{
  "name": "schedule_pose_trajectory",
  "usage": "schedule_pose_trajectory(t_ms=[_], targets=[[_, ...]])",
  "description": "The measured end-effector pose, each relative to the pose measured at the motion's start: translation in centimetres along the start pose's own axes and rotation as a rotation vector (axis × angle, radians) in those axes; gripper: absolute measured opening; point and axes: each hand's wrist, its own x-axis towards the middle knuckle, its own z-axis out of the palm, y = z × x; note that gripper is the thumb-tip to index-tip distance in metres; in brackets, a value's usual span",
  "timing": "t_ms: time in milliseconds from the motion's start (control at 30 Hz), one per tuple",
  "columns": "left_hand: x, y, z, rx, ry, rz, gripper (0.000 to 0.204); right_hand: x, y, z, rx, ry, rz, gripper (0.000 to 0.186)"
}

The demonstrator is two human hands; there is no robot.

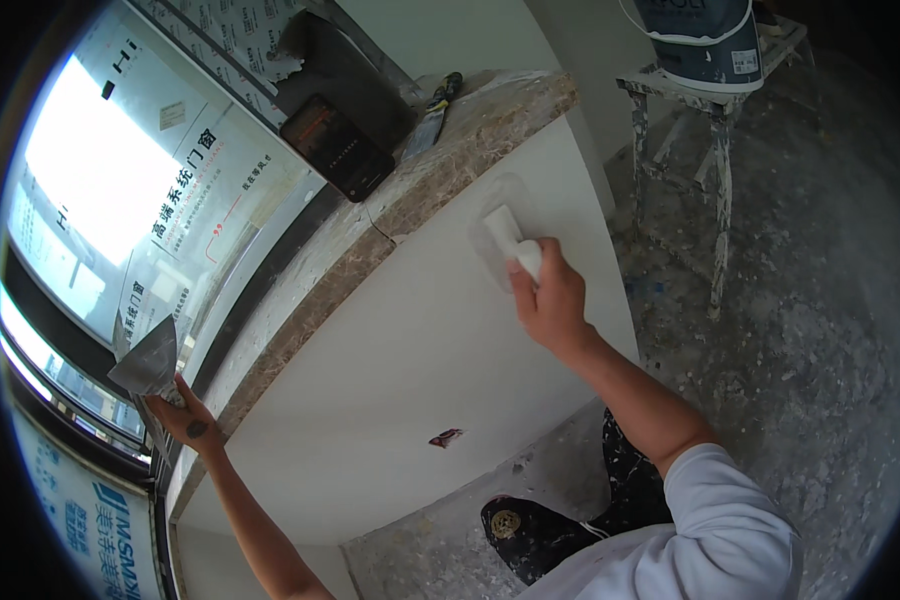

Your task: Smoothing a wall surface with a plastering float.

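Observation:
My right hand (555,300) grips the white handle of a plastic float (501,226), its pale translucent plate lying against the white wall (390,360) below the stone sill. At the lower left, my left hand (185,415) is closed on a putty knife (148,355), the wide metal blade upward, beside the window frame and sill edge. A small ragged hole (446,438) shows low in the wall.
On the marbled sill (470,150) are a black phone (335,148) and a narrower scraper (435,108). A film-covered window (90,170) lines the left. At upper right, a dark bucket (698,50) stands on a paint-spattered trestle (720,160) over the dusty concrete floor (790,330).

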Motion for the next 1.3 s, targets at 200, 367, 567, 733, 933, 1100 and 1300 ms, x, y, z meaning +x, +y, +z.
schedule_pose_trajectory(t_ms=[200, 367, 567, 733, 933, 1100, 1300], targets=[[-0.2, -1.2, -0.6, -0.043, -0.053, 0.01, 0.053, -7.1, 4.4, -0.7, -0.076, -0.233, -0.052, 0.031], [0.4, 0.0, -0.2, -0.047, -0.051, 0.029, 0.052, 4.9, 4.7, -5.2, 0.172, 0.114, 0.196, 0.027], [0.5, 0.4, -1.3, -0.05, -0.058, 0.052, 0.047, 2.6, -3.3, 0.6, 0.177, -0.041, 0.107, 0.028], [0.9, 2.5, -1.5, -0.081, -0.027, 0.082, 0.039, -3.4, -6.1, 4.3, 0.016, -0.294, -0.175, 0.028], [0.8, 1.3, -2.2, -0.101, -0.125, 0.023, 0.034, 0.6, -0.1, -4.6, -0.391, -0.357, -0.433, 0.043], [1.0, 2.0, -2.4, -0.079, 0.002, 0.087, 0.03, 9.4, -1.4, -7.3, -0.583, -0.431, -0.805, 0.043], [1.0, 1.6, -2.5, -0.099, -0.068, 0.03, 0.032, 4.9, -10.3, 3.3, -0.542, -0.435, -1.174, 0.016]])
